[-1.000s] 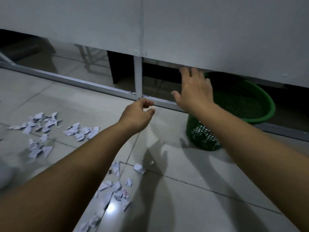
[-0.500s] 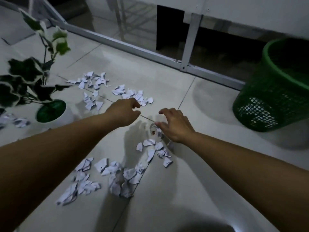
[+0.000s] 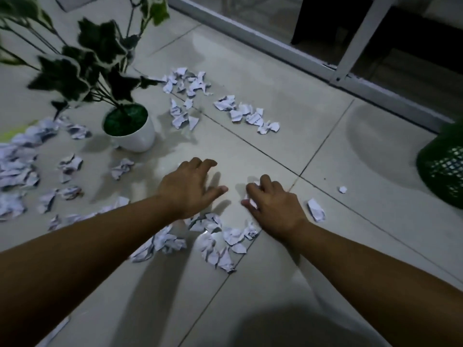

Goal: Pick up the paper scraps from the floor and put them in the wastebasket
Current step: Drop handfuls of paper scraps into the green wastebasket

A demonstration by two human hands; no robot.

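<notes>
Since half a second ago both hands are reaching lower over the pale tiled floor, and the potted plant is looming much larger at the far left, while the green wastebasket is slipping almost out of sight at the right edge. The left hand, earlier curled, is now spreading flat with its fingers apart, hovering palm down and holding nothing that I can see. The right hand is staying curled, its fingers pinching together around something white; whether that is one scrap or several is hard to tell. The paper scraps are lying all over the floor: a clump just beneath both wrists, two loose pieces between the right hand and the wastebasket, more clusters on the far side of the plant's white pot, and a blurred heap left of the pot. The pot itself is holding dark green filler around the stems. The wastebasket is being cut off by the frame, so only part of its mesh wall is showing and its contents are hidden. Behind everything a white metal door frame is running across, with dark glass beyond it.
</notes>
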